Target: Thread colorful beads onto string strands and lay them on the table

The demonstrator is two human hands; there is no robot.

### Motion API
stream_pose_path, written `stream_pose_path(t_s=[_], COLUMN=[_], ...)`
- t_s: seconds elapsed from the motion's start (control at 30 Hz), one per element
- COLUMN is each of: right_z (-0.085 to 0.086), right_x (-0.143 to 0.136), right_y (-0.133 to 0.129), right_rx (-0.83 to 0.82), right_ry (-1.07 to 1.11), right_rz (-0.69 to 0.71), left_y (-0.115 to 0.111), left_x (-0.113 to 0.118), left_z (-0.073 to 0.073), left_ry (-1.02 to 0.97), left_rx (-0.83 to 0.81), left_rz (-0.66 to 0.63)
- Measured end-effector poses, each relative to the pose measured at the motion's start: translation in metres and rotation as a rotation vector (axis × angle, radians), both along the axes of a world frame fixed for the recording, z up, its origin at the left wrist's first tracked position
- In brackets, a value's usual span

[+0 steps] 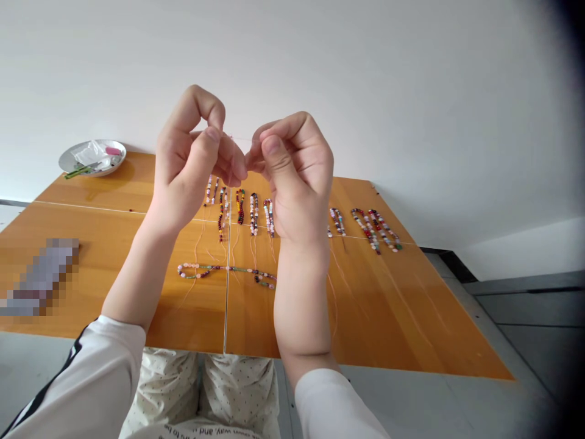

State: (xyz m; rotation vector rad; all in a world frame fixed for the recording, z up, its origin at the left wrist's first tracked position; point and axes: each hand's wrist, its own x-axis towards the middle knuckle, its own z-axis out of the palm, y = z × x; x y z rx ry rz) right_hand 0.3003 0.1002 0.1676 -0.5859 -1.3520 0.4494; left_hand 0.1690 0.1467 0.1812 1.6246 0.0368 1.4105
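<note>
Two bare hands are raised above the desk (402, 305) in the head view, held near each other, with a thin, nearly clear thread (247, 139) running across the narrow gap between them. The left hand (196, 146) pinches the thread narrowly between thumb and fingers; the right hand (297, 164) has its thumb pressed to its forefinger on the other end. A small pinkish bit (231, 138) shows by the left hand's fingers.

Taking the long beaded strand (228, 267) on the desk as landmark, the thread is above and beyond it. The strand curls at its left end, and the right forearm stands in front of part of its right side. Beyond it lies a row of bead loops (254, 213), several trailing pale cords (334, 292). Beyond and right of it are two larger multicoloured loops (377, 228). Far to its left and beyond is a plate (64, 161) bearing clear plastic (94, 152), a pink item (112, 151) and a green one (78, 172). Left of the strand lies a pixelated object (46, 274), too obscured to identify.
</note>
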Motion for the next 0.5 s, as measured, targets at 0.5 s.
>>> stream_pose_path(t_s=[0.5], right_z=[0.009], right_x=[0.000], right_y=[-0.013], right_rx=[0.004], right_ry=[-0.064], right_rz=[-0.115], left_y=[0.013], left_x=[0.000], left_z=[-0.001], left_ry=[-0.038], left_rx=[0.193], left_rz=[0.180])
